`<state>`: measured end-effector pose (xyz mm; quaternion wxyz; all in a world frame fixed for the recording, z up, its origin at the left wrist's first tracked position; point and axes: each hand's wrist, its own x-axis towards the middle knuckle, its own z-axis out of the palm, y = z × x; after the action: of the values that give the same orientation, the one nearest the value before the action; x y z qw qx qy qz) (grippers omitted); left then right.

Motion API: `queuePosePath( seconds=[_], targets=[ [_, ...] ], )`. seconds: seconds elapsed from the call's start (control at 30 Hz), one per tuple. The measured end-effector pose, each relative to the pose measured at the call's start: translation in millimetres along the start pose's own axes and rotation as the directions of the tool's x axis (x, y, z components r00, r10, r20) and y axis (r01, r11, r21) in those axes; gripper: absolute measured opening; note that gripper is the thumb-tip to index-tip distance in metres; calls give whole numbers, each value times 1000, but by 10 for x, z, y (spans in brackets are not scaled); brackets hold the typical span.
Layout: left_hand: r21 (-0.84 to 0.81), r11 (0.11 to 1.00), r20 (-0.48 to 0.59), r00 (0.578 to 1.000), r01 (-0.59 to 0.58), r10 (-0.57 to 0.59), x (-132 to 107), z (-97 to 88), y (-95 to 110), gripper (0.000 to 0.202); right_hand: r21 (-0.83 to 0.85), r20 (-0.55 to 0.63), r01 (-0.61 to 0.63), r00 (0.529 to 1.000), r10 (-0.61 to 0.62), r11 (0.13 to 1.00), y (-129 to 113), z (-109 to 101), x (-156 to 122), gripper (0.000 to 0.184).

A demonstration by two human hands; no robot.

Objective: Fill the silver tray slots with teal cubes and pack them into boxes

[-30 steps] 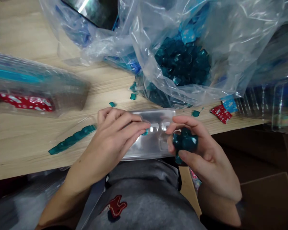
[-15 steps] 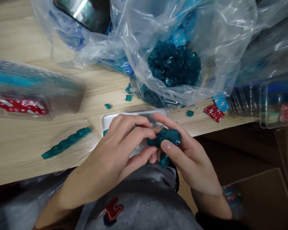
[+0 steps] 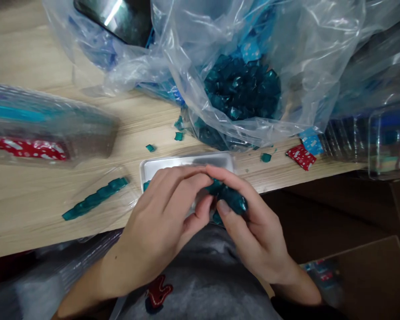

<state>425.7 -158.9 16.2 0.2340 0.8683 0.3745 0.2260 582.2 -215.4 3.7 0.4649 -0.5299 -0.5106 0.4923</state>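
In my right hand (image 3: 256, 222) is a small bunch of glossy dark-teal translucent pieces (image 3: 232, 200), held between thumb and curled fingers. The fingertips of my left hand (image 3: 173, 204) close on one end of the bunch; the exact pinch is partly hidden. Under both hands stands a shallow white tray (image 3: 186, 160), with a little teal showing at its left side. To the left, an overlapping row of teal pieces (image 3: 95, 198) lies on a clear plastic lid or tray (image 3: 120, 209).
Behind the hands, a clear plastic bag (image 3: 200, 106) holds a heap of teal pieces (image 3: 243, 89). A phone (image 3: 120, 20) rests on plastic. Red (image 3: 301, 157) and blue packets (image 3: 310, 140) lie right, beside clear boxes (image 3: 386, 142). Another clear package (image 3: 46, 124) stands left. Cardboard (image 3: 370, 275) is below the table edge.
Both hands have drawn closer together over the tray, the right shifting slightly left. The teal bunch has turned and is more covered by my fingers.
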Motion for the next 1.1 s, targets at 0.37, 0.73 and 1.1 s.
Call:
queuePosePath(
  seconds=[0.37,0.73,1.1],
  targets=[
    [11,999,48,998,48,-49,-47,-52,-104,23,303,-268,-57,953,143,951,133,-166,-80,30],
    [214,976,107,994,-35,13,5,-135,-11,18,243,-262,-61,957,126,968,178,-268,-137,33],
    [332,942,86,996,-56,29,53,101,-9,12,286,-230,-67,964,137,956,152,-273,-134,34]
  ],
)
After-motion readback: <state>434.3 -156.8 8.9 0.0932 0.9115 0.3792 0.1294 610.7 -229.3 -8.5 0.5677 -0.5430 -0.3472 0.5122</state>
